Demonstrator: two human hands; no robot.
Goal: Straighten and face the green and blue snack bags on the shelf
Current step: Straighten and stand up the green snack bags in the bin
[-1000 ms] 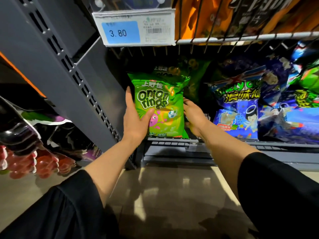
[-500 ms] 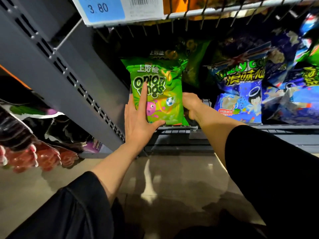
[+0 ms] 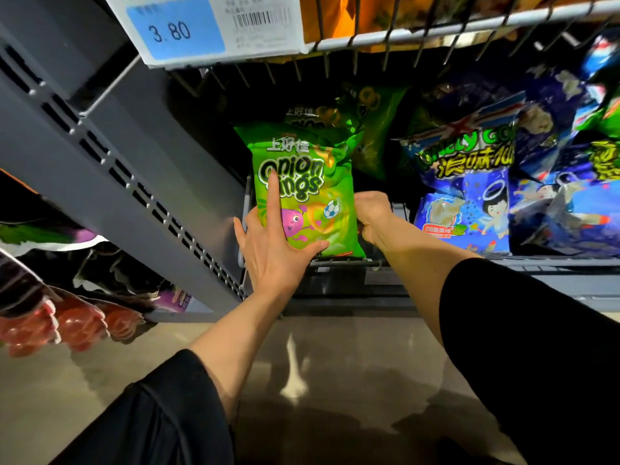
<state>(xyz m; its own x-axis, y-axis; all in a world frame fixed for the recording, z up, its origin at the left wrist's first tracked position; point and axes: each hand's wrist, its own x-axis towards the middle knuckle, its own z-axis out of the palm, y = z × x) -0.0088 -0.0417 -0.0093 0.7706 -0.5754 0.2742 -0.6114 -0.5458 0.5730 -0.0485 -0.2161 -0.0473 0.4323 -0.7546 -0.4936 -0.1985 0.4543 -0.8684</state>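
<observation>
Green Onion Rings bag (image 3: 312,193) stands upright at near edge of the lower shelf (image 3: 553,263), front facing out, at the shelf's left end beside the grey side panel (image 3: 110,156). Left hand (image 3: 271,250) lies flat on bag front, fingers straight and spread, index finger up over the lettering, thumb across lower part. Right hand (image 3: 372,213) at bag's right edge, fingers curled behind it and hidden; grip cannot be told. More green bags (image 3: 339,112) stacked behind, farther in. Blue bags (image 3: 469,182) to the right, tilted, overlapping. Price tag (image 3: 208,28) reading 3.80 on wire shelf (image 3: 436,28) above.
</observation>
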